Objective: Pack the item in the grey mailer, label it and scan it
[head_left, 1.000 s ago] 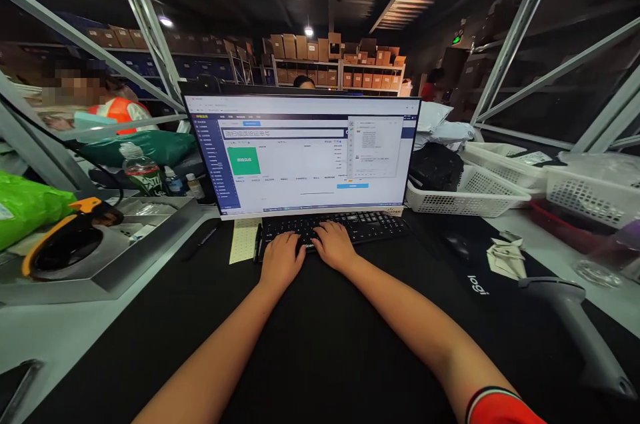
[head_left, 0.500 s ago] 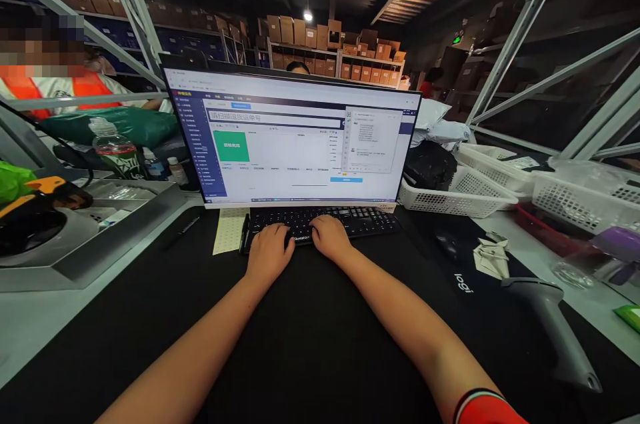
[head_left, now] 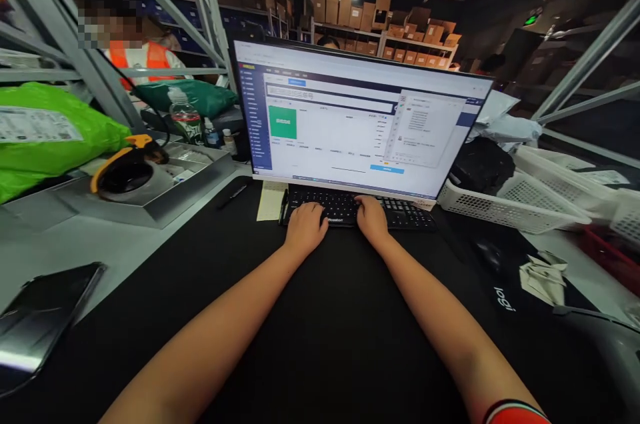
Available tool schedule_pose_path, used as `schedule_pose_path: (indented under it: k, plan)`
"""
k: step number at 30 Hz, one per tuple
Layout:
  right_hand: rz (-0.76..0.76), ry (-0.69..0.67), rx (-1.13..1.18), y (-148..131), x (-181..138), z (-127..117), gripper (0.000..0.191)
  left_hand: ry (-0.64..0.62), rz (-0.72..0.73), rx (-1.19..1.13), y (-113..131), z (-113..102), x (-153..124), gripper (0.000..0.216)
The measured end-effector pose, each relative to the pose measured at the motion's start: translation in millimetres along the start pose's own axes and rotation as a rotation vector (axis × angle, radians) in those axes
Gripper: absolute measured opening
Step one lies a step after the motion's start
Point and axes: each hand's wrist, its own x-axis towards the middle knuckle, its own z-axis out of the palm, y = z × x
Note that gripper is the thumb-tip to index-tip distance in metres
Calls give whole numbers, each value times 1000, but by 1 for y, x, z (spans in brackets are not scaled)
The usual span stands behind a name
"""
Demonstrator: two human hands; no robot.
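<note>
My left hand (head_left: pixel 306 229) rests on the left part of a black keyboard (head_left: pixel 345 207), fingers stretched over the keys. Farther right, my right hand (head_left: pixel 373 219) lies on the same keyboard with its fingers extended. Neither hand grips anything. Behind the keyboard stands a wide monitor (head_left: pixel 340 127), lit with a page that has a green square and a smaller window at its right. A yellow sheet (head_left: pixel 271 201) sticks out left of the keyboard, with a dark pen beside it.
At left are a phone (head_left: pixel 47 317), a bright green parcel (head_left: pixel 55 137), a grey tray (head_left: pixel 150 207) and a bottle (head_left: pixel 185 114). White baskets (head_left: pixel 515 207), a mouse (head_left: pixel 487 254), crumpled paper (head_left: pixel 543 277) and a barcode scanner (head_left: pixel 600 334) stand right. Someone in an orange vest sits beyond.
The view has swung left, so everything sits farther right in the picture and the phone and green parcel show at left. Both hands stay on the keyboard.
</note>
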Motion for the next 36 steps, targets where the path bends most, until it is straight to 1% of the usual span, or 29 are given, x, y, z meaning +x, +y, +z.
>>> schedule_pose_path:
  k: [4,8,10,15,18,21,24,27,30,33,36]
  plan:
    - [-50,-34,-9,-3,-3,2,38,-15,-6,-9,1,-3,-1,24]
    - [-95,-31,-24,-8,-6,5,35,-18,-13,-15,1,-3,-2,24]
    - [-102,-23,-21,-9,-6,6,38,-19,-16,-24,0,-2,-2,23]
    - [-50,9,67,-7,-4,4,55,-8,-37,-37,-3,1,-3,25]
    - [-68,28,108,-9,-4,1,55,-5,-49,-28,-4,4,-3,30]
    - [-69,40,68,-12,-5,-1,53,-4,-47,-25,-5,7,-4,31]
    - [-36,-26,9,-15,-6,-1,50,-7,-39,-32,-5,7,-3,31]
    - [-106,-61,-25,-21,-6,1,47,-19,-32,-28,-5,6,-3,32]
    - [-182,-78,-124,-32,-4,5,38,-19,-17,-8,-6,5,-3,31]
    - [-164,-99,-185,-41,-4,8,38,2,1,1,-8,7,-2,30]
    - [-124,-87,-168,-42,-7,8,39,17,-3,-4,-10,10,-1,31]
